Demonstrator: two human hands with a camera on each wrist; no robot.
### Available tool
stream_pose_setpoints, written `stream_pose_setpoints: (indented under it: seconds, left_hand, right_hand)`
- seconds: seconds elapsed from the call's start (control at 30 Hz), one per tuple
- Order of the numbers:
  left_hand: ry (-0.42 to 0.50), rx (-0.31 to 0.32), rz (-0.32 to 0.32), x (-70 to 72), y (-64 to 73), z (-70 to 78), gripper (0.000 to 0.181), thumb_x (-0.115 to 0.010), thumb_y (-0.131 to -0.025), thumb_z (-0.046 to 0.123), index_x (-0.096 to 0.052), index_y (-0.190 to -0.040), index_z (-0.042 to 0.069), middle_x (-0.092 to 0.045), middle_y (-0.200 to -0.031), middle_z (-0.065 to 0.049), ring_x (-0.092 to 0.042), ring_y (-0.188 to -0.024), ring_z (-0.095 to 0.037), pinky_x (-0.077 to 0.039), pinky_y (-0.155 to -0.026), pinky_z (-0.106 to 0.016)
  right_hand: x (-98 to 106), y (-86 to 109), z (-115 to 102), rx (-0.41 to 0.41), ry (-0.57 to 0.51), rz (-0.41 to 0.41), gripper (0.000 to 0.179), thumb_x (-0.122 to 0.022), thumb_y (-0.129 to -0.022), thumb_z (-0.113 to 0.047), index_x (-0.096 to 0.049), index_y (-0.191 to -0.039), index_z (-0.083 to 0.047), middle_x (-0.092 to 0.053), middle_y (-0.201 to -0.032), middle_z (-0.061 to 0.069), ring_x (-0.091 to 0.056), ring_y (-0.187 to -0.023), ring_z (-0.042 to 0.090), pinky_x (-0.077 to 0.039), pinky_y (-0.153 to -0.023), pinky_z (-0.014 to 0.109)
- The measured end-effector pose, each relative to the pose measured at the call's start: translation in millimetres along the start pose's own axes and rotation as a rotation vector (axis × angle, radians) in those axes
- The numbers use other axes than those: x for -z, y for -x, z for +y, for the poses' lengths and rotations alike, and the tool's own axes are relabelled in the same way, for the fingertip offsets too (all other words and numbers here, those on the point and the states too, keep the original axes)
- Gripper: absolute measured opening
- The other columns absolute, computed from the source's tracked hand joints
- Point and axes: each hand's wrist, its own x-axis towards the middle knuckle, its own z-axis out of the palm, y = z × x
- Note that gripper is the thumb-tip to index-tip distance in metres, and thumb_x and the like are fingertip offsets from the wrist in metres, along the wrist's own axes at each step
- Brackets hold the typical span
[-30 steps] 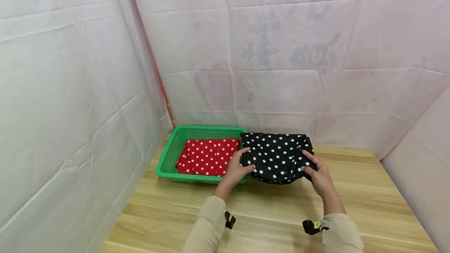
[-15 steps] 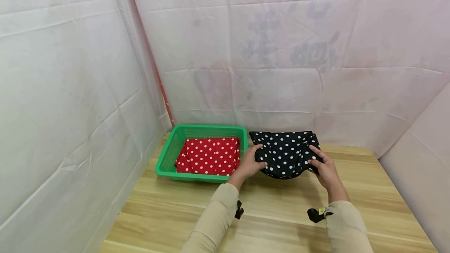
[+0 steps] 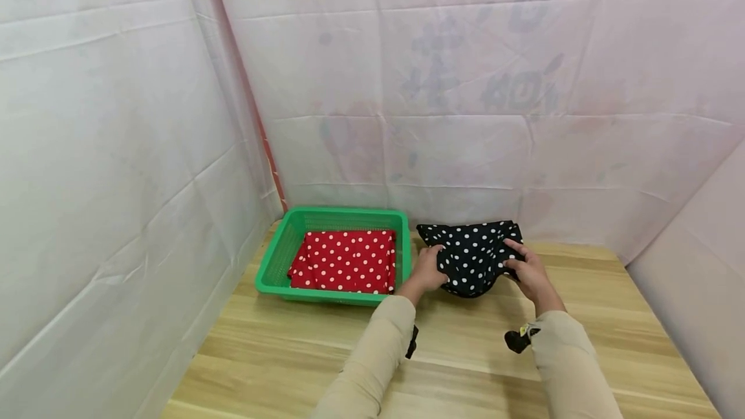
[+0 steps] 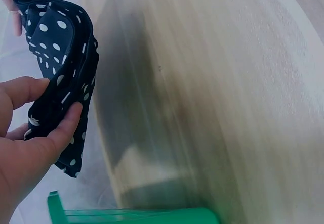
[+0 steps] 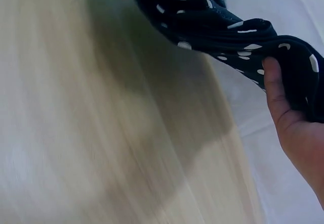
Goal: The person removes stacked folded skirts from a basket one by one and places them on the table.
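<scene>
A folded black cloth with white polka dots hangs between both hands, near the back edge of the table. My left hand pinches its left side; in the left wrist view the thumb and fingers grip the layered folds. On the other side my right hand holds the right end, its thumb pressed to the fabric in the right wrist view, the other fingers hidden. The cloth sags in the middle. A folded red cloth with white dots lies inside the green basket, left of the hands.
The wooden table carries the basket at its back left. White fabric walls stand close behind and at both sides. Left of the black cloth, the basket's right rim is a short way off.
The black cloth has moved right, away from the basket's rim that it overlapped. My left hand has gone right, nearer the right hand, and the cloth is more bunched and sagging.
</scene>
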Motion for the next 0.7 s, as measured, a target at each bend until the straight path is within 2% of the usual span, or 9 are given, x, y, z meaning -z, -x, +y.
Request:
stream_pose_setpoints:
  seconds: [0.07,0.17,0.23,0.37,0.5,0.6,0.7]
  left_hand:
    - [-0.002,0.016,0.003,-2.8,-1.3,-2.4,0.068,-0.071,-0.072,-0.001,-0.045,-0.135,0.007,-0.042,-0.127,-0.017,-0.049,-0.108,-0.026,-0.045,-0.079,-0.026]
    - [-0.003,0.059,0.001,-5.0,-1.5,-4.8,0.066,-0.067,-0.074,-0.005,-0.046,-0.134,0.006,-0.042,-0.127,-0.016,-0.05,-0.105,-0.026,-0.045,-0.074,-0.026]
    - [-0.008,0.09,0.001,-5.6,-0.9,-5.5,0.065,-0.066,-0.075,-0.006,-0.045,-0.135,0.006,-0.042,-0.128,-0.015,-0.05,-0.104,-0.026,-0.044,-0.071,-0.026]
    - [-0.059,0.135,0.018,-7.6,0.9,-4.6,0.064,-0.067,-0.075,-0.005,-0.046,-0.134,0.006,-0.043,-0.126,-0.016,-0.051,-0.102,-0.027,-0.045,-0.073,-0.027]
    - [-0.121,0.207,0.068,-14.8,2.0,-4.4,0.062,-0.07,-0.074,-0.002,-0.049,-0.132,0.009,-0.042,-0.124,-0.019,-0.053,-0.096,-0.028,-0.046,-0.073,-0.029]
    - [-0.148,0.247,0.09,-21.1,2.1,-5.9,0.063,-0.071,-0.074,-0.002,-0.049,-0.132,0.009,-0.038,-0.129,-0.023,-0.055,-0.093,-0.03,-0.048,-0.073,-0.032]
    - [-0.163,0.26,0.084,-25.4,3.4,-8.2,0.065,-0.073,-0.074,-0.002,-0.048,-0.133,0.008,-0.033,-0.133,-0.026,-0.055,-0.096,-0.032,-0.048,-0.075,-0.033]
  right_hand:
    - [0,-2.9,3,-0.007,0.145,0.002,0.056,-0.04,-0.087,0.012,-0.026,-0.142,0.007,-0.025,-0.132,0.024,-0.05,-0.079,0.004,-0.049,-0.066,0.022]
    - [-1,-5.8,8,-0.017,0.316,0.006,0.055,-0.041,-0.086,0.012,-0.027,-0.139,0.012,-0.021,-0.137,0.03,-0.048,-0.077,0.006,-0.05,-0.068,0.027]
    - [-2,-7.1,11,-0.023,0.381,0.0,0.054,-0.041,-0.084,0.012,-0.028,-0.137,0.014,-0.022,-0.136,0.032,-0.048,-0.074,0.008,-0.051,-0.068,0.031]
    - [-5,-9.8,18,0.0,0.536,0.05,0.05,-0.044,-0.081,0.011,-0.038,-0.13,0.017,-0.033,-0.128,0.035,-0.047,-0.065,0.017,-0.047,-0.056,0.028]
    - [-6,-9.2,21,-0.01,0.71,0.114,0.045,-0.048,-0.082,0.005,-0.046,-0.126,0.015,-0.037,-0.129,0.038,-0.048,-0.081,0.035,-0.041,-0.057,0.03]
    - [-5,-6.3,24,-0.026,0.771,0.123,0.044,-0.049,-0.083,0.002,-0.046,-0.124,0.016,-0.035,-0.13,0.04,-0.042,-0.1,0.042,-0.041,-0.067,0.037]
    - [-4,-2.3,27,-0.032,0.792,0.134,0.044,-0.048,-0.081,0.003,-0.046,-0.122,0.018,-0.036,-0.128,0.041,-0.042,-0.104,0.044,-0.042,-0.071,0.042]
